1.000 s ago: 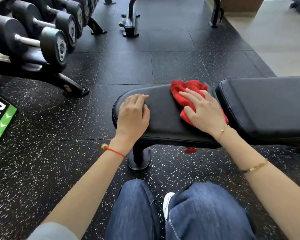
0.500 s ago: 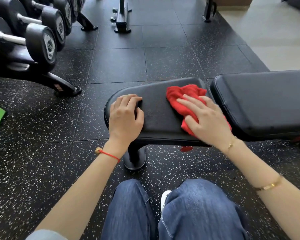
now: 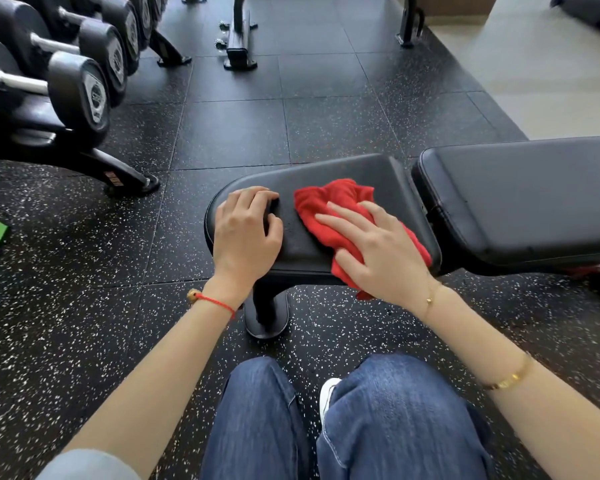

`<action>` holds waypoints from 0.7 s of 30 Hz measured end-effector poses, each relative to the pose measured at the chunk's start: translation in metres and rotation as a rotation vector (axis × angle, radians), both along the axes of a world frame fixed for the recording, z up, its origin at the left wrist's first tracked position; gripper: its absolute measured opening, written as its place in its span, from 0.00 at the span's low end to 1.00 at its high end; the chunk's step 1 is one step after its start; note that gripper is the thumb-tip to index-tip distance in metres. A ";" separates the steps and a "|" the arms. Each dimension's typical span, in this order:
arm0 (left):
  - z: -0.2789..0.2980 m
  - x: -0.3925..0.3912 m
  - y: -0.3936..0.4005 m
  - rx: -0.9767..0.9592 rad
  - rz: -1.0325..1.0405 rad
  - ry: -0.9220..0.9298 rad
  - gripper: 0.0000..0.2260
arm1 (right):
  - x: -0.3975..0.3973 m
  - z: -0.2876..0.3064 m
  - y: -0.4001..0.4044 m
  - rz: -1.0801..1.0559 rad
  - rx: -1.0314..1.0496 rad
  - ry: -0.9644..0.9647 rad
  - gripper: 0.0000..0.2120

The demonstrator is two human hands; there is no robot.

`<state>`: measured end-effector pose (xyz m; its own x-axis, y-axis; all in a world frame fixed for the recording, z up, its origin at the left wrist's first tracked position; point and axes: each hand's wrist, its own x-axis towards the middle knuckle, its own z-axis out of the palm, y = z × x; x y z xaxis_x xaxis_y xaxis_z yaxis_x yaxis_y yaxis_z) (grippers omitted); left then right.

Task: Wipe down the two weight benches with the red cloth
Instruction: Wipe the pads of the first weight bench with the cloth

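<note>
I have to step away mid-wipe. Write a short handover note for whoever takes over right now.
Left hand: rests on the rounded end of the seat pad, fingers lightly curled, holding nothing.
Right hand: fingers straight, presses the red cloth flat on the seat pad.
Done: cannot tell how much of the seat pad is wiped.
Left: the long back pad beside it, then the second bench, not identifiable here.

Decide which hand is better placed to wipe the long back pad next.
Right: the right hand already presses the red cloth beside the back pad; the left hand rests on the seat's far end.
</note>
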<state>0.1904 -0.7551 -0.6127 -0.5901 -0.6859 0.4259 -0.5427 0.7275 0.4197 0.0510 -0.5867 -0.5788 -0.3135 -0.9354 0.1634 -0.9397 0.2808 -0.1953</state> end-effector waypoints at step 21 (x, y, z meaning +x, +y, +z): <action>0.002 0.002 0.004 0.003 -0.012 -0.007 0.14 | -0.017 -0.002 0.014 -0.082 -0.009 -0.003 0.26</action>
<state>0.1926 -0.7512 -0.6112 -0.6013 -0.6798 0.4199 -0.5369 0.7329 0.4178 0.0335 -0.5730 -0.5806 -0.3899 -0.9050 0.1700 -0.9128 0.3555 -0.2011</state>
